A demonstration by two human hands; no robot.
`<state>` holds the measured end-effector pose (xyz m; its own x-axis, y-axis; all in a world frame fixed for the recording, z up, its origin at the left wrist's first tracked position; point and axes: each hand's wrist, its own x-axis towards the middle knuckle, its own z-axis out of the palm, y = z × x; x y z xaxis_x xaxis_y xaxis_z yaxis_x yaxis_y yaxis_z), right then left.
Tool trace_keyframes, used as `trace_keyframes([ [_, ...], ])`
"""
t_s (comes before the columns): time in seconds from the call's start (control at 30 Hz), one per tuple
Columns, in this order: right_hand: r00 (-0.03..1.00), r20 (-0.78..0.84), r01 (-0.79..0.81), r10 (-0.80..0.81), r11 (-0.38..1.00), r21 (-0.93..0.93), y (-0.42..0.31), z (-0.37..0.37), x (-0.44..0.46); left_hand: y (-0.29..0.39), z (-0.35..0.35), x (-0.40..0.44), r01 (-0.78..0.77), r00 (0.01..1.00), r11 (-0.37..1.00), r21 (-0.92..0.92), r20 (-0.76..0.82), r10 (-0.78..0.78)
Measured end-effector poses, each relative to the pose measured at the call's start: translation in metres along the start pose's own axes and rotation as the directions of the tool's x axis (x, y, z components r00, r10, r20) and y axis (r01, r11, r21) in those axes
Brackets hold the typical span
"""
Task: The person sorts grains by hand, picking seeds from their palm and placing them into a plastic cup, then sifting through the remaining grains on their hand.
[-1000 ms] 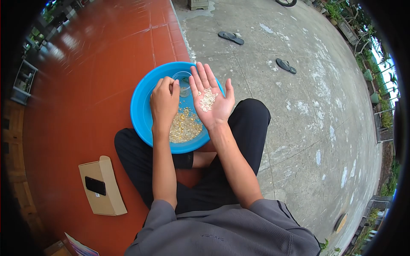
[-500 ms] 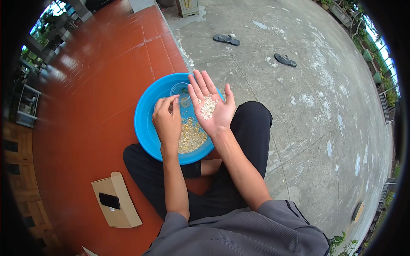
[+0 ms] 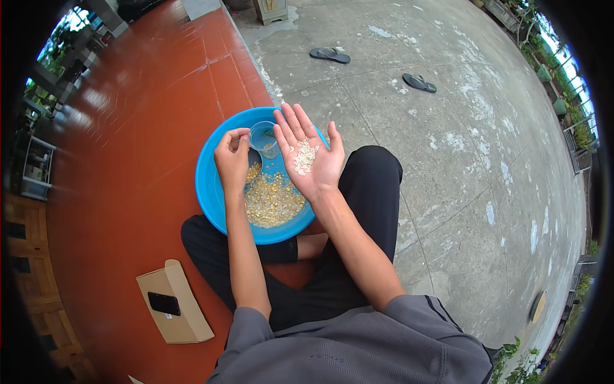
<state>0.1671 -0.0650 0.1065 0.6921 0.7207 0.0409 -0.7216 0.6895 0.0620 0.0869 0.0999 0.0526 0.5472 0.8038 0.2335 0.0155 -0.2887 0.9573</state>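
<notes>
A blue basin rests by my crossed legs, with mixed yellow and pale grains spread on its bottom. Over its left side is my left hand, thumb and forefinger pressed together; anything between them is too small to make out. Its fingertips are close to the rim of a clear plastic cup in the basin. A second small container with yellow kernels is partly hidden behind this hand. My right hand is palm up over the basin's right side, fingers spread, with a small heap of pale grains on the palm.
On the red tiled floor at lower left lies a cardboard box with a black phone on it. Two dark sandals lie apart on the grey concrete. A planter base stands at the top.
My left hand has moved left, away from my right palm, uncovering the small container of yellow kernels. My right hand stays palm up with the pale grains. The view has shifted slightly.
</notes>
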Motion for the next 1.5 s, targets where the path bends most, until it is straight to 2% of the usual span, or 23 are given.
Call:
trace_keyframes([
  [0.03,1.0,0.006,0.009,-0.009,1.0,-0.017,0.0,0.0,0.0,0.009,-0.006,-0.007,0.023,1.0,0.998,-0.062,-0.019,-0.025],
  [0.07,1.0,0.012,0.013,-0.012,0.999,-0.034,-0.001,-0.001,0.001,0.02,-0.009,-0.018,0.01,1.0,1.0,-0.028,-0.023,-0.01],
  [0.17,1.0,0.02,-0.01,0.01,1.0,-0.017,0.001,-0.002,0.0,0.037,-0.012,-0.046,-0.12,0.991,0.993,0.0,-0.059,0.12],
  [0.23,0.999,0.035,-0.041,0.04,0.999,0.03,0.002,0.0,0.0,0.056,-0.007,-0.065,-0.257,0.966,0.965,0.057,-0.021,0.258],
  [0.37,0.997,0.052,-0.046,0.048,0.998,-0.052,0.007,0.0,-0.002,0.084,0.001,-0.089,-0.513,0.857,0.845,0.153,0.136,0.496],
  [0.4,0.998,0.053,-0.042,0.045,0.997,-0.06,0.008,0.0,-0.003,0.087,0.0,-0.09,-0.566,0.824,0.79,0.236,0.187,0.534],
  [0.5,0.997,0.064,-0.033,0.039,0.996,-0.087,0.006,-0.001,-0.004,0.087,0.001,-0.092,-0.616,0.786,0.751,0.235,0.247,0.567],
  [0.6,0.997,0.07,-0.034,0.043,0.991,-0.126,0.006,0.003,-0.007,0.087,0.003,-0.095,-0.646,0.759,0.725,0.239,0.299,0.578],
  [0.8,0.997,0.07,-0.033,0.044,0.989,-0.147,0.009,0.003,-0.006,0.089,0.002,-0.099,-0.661,0.75,0.641,0.389,0.346,0.564],
  [1.3,0.998,0.019,-0.055,0.059,0.986,-0.158,0.017,-0.011,-0.002,0.083,-0.001,-0.096,-0.522,0.851,0.704,0.482,0.248,0.462],
  [1.4,0.998,0.017,-0.062,0.065,0.985,-0.162,0.017,-0.012,-0.001,0.076,-0.004,-0.095,-0.545,0.835,0.666,0.509,0.258,0.486],
  [1.5,0.998,0.011,-0.066,0.069,0.983,-0.171,0.016,-0.013,-0.002,0.077,-0.003,-0.094,-0.541,0.84,0.694,0.475,0.266,0.473],
])
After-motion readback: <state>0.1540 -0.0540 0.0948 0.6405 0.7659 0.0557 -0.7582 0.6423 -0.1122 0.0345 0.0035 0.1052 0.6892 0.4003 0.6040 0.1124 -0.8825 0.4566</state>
